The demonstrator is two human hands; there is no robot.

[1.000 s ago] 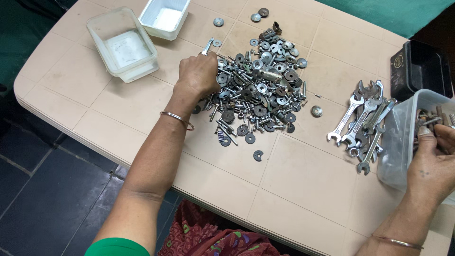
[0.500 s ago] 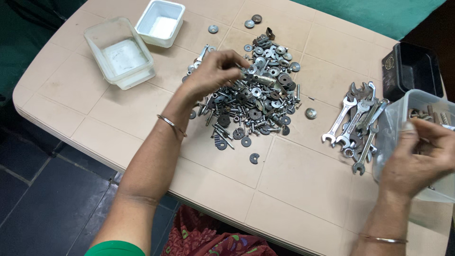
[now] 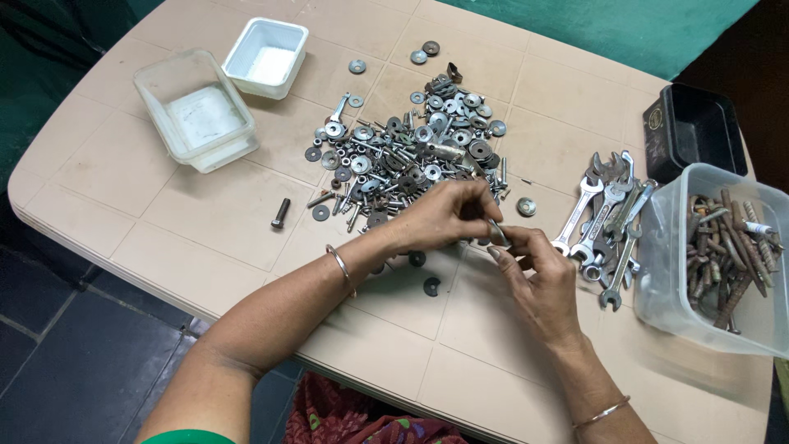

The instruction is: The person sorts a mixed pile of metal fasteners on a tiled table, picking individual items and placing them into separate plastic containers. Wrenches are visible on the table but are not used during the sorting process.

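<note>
Both hands met over the beige table [image 3: 205, 222]: the right hand [image 3: 538, 279] and left hand [image 3: 440, 215] pinched a small metal piece [image 3: 498, 233] together; beyond lay the heap of washers and bolts [image 3: 411, 156], spanners [image 3: 608, 222] rightward

Home workbench: plastic table [image 3: 205, 222] heaped with washers [image 3: 411, 156], spanners [image 3: 608, 222].
</note>
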